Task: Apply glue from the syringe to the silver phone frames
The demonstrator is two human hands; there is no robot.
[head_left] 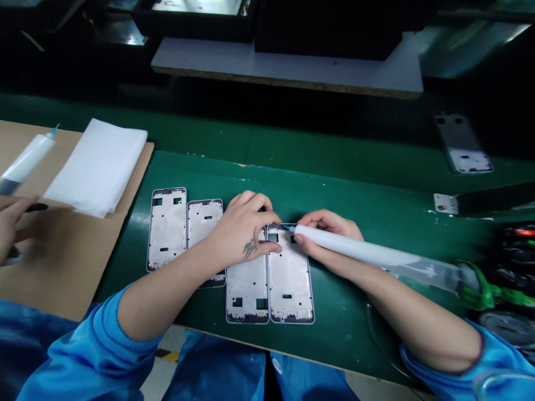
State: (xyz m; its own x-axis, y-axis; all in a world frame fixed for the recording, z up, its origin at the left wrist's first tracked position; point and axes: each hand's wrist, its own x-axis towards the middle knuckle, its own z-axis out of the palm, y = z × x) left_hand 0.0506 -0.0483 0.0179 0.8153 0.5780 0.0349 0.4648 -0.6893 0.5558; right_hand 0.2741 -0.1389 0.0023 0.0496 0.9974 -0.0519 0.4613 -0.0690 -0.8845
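The left hand (242, 236), thumb and fingers parted, seems to brace the phone frame (290, 275); the right hand (328, 236), gripping the dispensing syringe (368, 253), should guide its tip (287, 227) steadily.

I'm in a workshop, apparently for electronics: phone frames (290, 273) lie side by side on my green worktop (345, 340), my syringe (355, 245) has a green cap (476, 287), a co-worker (10, 225) with another syringe (31, 159) is beside me, I wear blue workwear (94, 345), and striped tape (170, 356) marks the floor (161, 379).
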